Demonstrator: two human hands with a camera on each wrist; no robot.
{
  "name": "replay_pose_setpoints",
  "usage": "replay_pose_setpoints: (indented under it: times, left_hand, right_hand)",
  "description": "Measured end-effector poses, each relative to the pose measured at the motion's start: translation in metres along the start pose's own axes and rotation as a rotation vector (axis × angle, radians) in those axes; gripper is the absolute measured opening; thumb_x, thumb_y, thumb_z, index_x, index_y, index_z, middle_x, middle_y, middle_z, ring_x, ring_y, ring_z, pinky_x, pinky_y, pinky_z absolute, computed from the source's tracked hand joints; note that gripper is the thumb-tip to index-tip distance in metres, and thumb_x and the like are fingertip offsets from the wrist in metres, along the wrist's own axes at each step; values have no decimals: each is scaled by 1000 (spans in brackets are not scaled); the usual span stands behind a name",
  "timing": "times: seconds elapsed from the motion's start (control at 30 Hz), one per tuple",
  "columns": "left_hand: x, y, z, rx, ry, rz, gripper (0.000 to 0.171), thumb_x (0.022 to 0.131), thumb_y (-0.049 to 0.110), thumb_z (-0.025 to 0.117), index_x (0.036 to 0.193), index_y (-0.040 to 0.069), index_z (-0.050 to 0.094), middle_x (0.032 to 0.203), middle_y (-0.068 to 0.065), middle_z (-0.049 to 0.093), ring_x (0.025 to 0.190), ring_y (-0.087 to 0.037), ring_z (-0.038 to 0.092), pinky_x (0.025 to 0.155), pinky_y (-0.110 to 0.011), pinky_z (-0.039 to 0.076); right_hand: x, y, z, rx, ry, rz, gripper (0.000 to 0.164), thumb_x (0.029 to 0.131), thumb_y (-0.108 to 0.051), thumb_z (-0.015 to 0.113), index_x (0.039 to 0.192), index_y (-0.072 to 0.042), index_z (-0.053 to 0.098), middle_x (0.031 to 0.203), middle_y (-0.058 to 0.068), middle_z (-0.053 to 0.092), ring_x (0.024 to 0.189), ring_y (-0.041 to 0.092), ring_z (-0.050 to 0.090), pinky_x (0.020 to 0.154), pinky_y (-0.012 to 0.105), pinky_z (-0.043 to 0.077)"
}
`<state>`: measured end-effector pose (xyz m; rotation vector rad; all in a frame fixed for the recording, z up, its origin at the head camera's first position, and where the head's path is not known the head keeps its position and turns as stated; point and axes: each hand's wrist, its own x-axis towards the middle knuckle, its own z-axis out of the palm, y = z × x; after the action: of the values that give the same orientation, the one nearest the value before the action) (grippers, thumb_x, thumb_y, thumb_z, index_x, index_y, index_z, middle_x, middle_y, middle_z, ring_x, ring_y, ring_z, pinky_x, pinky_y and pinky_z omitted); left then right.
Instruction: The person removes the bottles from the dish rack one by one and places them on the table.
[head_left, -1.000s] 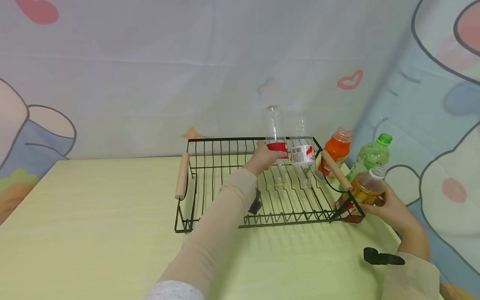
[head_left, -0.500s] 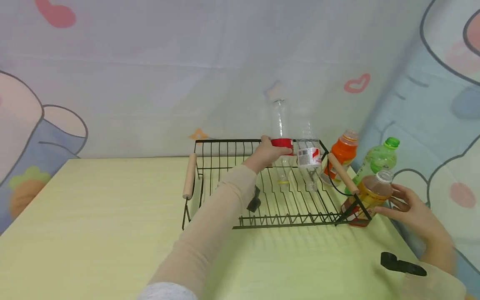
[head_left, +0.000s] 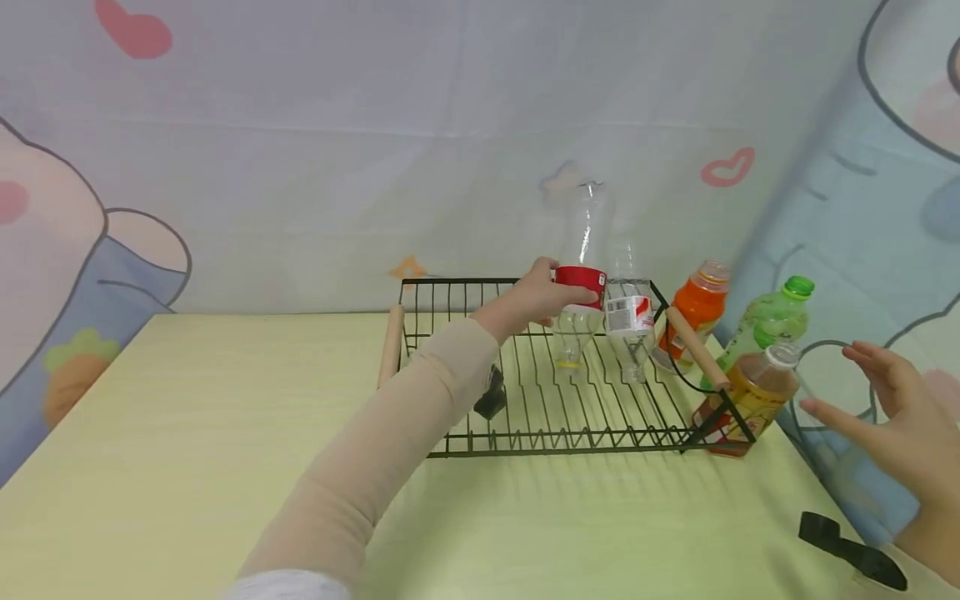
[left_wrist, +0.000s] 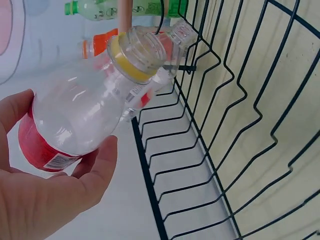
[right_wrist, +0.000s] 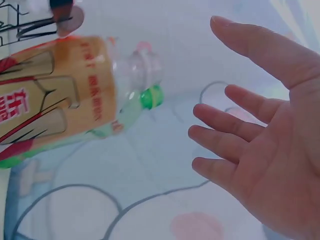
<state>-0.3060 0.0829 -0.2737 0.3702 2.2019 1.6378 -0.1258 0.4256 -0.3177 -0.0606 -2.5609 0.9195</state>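
In the head view, my left hand (head_left: 542,298) grips a clear plastic bottle (head_left: 579,283) by its red label. The bottle is neck down over the black wire rack (head_left: 555,454), its base leaning right. Up close in the left wrist view, thumb and fingers wrap the label, and the capless neck has a yellow ring. A second clear bottle (head_left: 628,317) with a white-and-red label stands neck down in the rack. My right hand (head_left: 903,417) is apart from the amber drink bottle (head_left: 757,396), fingers spread and holding nothing, as the right wrist view confirms.
An orange bottle (head_left: 697,307) and a green bottle (head_left: 772,321) stand behind the amber one, right of the rack. Wooden handles (head_left: 697,348) top the rack's two ends. The pale yellow table (head_left: 187,467) meets a patterned cloth (head_left: 337,167) at the back.
My right hand has let go of the amber bottle and moved right, away from it. My left hand has raised the red-label bottle slightly, its base tipping right. The head view has shifted left.
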Motion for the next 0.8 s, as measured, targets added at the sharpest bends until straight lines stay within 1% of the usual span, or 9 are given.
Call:
replay_pose_setpoints:
  times: [0.07, 0.1, 0.33, 0.47, 0.57, 0.6, 0.7, 0.77, 0.8]
  left_hand:
    - [-6, 5, -3, 22, -26, 8, 82, 88, 28, 70, 149, 9, 20, 137, -11, 45, 118, -32, 50, 93, -45, 50]
    - [-10, 8, -5, 35, -37, 12, 82, 88, 28, 70, 149, 9, 20, 137, -11, 46, 117, -32, 51, 92, -44, 50]
    - [-24, 25, -15, 79, -73, 36, 80, 88, 30, 69, 148, 12, 21, 131, -6, 48, 106, -27, 58, 89, -40, 51]
    - [-32, 30, -17, 110, -87, 49, 79, 88, 30, 69, 148, 12, 22, 128, -6, 48, 103, -25, 57, 86, -38, 51]
    - [-39, 32, -17, 136, -109, 50, 76, 88, 30, 70, 146, 13, 24, 127, -5, 49, 102, -24, 56, 81, -34, 52]
    - [-42, 33, -17, 140, -122, 50, 76, 88, 30, 70, 146, 14, 25, 127, -5, 50, 104, -25, 56, 80, -33, 52]
    - [-53, 34, -15, 149, -169, 55, 74, 88, 28, 70, 146, 14, 26, 125, -6, 51, 107, -29, 55, 82, -35, 52]
    - [-59, 34, -14, 156, -212, 64, 72, 88, 26, 70, 145, 14, 27, 123, -7, 52, 104, -28, 55, 80, -34, 51]
    - [-62, 34, -14, 161, -233, 68, 71, 88, 25, 70, 145, 14, 28, 121, -7, 53, 102, -27, 55, 80, -34, 51]
  right_hand:
    - [-1, -9, -2, -17, 31, -51, 85, 89, -10, 68, 152, 0, 12, 157, 24, 15, 147, 16, 7, 113, 13, 4]
    - [-2, -14, -3, -41, 44, -73, 83, 89, -9, 68, 152, 0, 14, 157, 24, 17, 147, 14, 8, 115, 18, 4]
    - [4, -51, -12, -107, 82, -236, 79, 83, 0, 72, 148, 1, 28, 151, 25, 30, 146, 22, 17, 109, 9, 8]
    - [9, -69, -16, -117, 35, -258, 82, 80, -2, 75, 148, -2, 30, 152, 25, 29, 145, 35, 19, 119, 43, 13]
    - [12, -82, -19, -150, -9, -258, 85, 78, -8, 78, 149, -6, 32, 151, 28, 28, 140, 49, 21, 107, 70, 13]
    - [13, -86, -19, -164, -21, -264, 86, 77, -10, 80, 149, -7, 32, 151, 28, 30, 139, 51, 23, 105, 73, 15]
    - [16, -96, -18, -169, -52, -330, 88, 73, -12, 83, 147, -8, 37, 148, 26, 35, 138, 46, 28, 106, 70, 19]
    - [18, -103, -15, -172, -66, -402, 88, 69, -10, 85, 145, -9, 40, 145, 25, 40, 138, 36, 33, 112, 59, 23]
    - [19, -107, -12, -177, -68, -446, 89, 67, -8, 86, 144, -8, 42, 143, 24, 43, 138, 28, 35, 114, 48, 25]
